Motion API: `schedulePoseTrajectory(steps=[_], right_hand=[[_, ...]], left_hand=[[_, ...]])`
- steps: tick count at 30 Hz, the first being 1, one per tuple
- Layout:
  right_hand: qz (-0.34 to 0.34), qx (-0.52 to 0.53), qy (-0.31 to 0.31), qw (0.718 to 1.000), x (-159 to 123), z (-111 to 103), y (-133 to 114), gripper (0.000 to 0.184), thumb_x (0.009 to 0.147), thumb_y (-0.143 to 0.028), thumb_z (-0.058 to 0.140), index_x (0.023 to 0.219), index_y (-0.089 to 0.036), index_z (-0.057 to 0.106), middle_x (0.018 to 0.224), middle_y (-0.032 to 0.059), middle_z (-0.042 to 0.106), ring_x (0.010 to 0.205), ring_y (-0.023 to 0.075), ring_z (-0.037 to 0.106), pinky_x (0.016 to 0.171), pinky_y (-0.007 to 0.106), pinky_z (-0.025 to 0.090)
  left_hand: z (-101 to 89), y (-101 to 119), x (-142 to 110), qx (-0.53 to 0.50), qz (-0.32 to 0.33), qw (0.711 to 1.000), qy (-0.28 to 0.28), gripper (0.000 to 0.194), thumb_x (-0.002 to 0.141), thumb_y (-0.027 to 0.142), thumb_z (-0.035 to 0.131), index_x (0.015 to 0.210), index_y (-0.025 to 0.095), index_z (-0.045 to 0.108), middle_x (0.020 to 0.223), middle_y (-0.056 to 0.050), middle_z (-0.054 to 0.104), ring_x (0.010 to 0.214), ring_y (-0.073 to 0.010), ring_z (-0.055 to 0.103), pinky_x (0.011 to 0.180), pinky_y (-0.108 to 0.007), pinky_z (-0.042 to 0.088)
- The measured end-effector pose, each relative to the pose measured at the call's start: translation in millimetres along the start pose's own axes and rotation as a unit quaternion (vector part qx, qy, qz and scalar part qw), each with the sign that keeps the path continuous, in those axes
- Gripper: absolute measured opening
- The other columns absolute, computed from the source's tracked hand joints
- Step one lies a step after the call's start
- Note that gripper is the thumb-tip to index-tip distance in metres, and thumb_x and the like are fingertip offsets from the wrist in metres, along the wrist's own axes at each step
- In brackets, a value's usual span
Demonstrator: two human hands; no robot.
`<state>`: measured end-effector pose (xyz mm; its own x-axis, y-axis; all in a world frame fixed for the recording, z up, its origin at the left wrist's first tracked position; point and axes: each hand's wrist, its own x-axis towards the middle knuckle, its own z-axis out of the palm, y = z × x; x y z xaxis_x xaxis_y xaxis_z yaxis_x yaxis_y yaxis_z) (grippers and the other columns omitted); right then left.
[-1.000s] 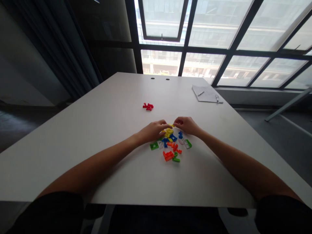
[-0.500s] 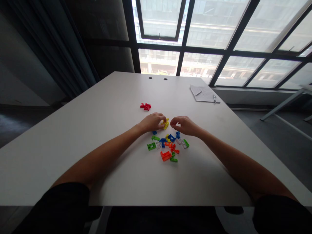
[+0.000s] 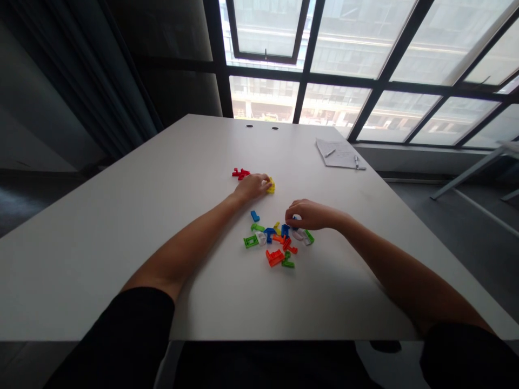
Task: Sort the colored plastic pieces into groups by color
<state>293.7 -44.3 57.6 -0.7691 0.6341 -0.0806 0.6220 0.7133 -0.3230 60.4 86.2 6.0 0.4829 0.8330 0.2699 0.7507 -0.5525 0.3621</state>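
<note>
My left hand (image 3: 252, 187) rests on the white table (image 3: 121, 227) with its fingertips against a small cluster of yellow plastic pieces (image 3: 271, 186). A little to its left lies a group of red plastic pieces (image 3: 240, 173). My right hand (image 3: 308, 215) is curled over the near side of a scattered pile of coloured plastic pieces (image 3: 273, 242), in green, blue, orange, yellow and clear. Its fingers cover a blue piece (image 3: 294, 218), mostly hidden. A lone blue L-shaped piece (image 3: 254, 216) lies between my hands.
A sheet of paper (image 3: 338, 153) lies at the far right of the table, with a pen (image 3: 357, 162) and a second pen on it. Several large window panes (image 3: 332, 54) stand behind the table. Dark curtains hang on the left.
My left hand has moved forward and left, taking the yellow pieces away from the pile towards the red group. My right hand has moved nearer and closed over the pile.
</note>
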Motion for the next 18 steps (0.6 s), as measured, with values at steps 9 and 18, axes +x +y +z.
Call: schedulePoseTrajectory(steps=[9, 18], right_hand=[[-0.011, 0.076, 0.036, 0.996, 18, 9, -17, 0.02, 0.098, -0.034, 0.071, 0.111, -0.022, 0.08, 0.104, 0.006, 0.081, 0.089, 0.0199, 0.072, 0.085, 0.031, 0.05], [0.128, 0.024, 0.139, 0.982, 64, 3, 24, 0.014, 0.094, -0.03, 0.076, 0.102, -0.019, 0.079, 0.093, 0.0059, 0.08, 0.083, 0.0191, 0.071, 0.078, 0.029, 0.049]], left_hand=[[-11.2, -12, -8, -0.039, 0.015, 0.999, 0.002, 0.035, 0.1, 0.027, 0.059, 0.132, 0.018, 0.068, 0.132, -0.011, 0.075, 0.112, -0.0239, 0.073, 0.1, -0.037, 0.056], [-14.6, -26, -42, -0.06, 0.023, 0.994, 0.092, 0.025, 0.095, 0.025, 0.059, 0.114, 0.019, 0.075, 0.101, -0.005, 0.081, 0.077, -0.0185, 0.073, 0.083, -0.035, 0.057]])
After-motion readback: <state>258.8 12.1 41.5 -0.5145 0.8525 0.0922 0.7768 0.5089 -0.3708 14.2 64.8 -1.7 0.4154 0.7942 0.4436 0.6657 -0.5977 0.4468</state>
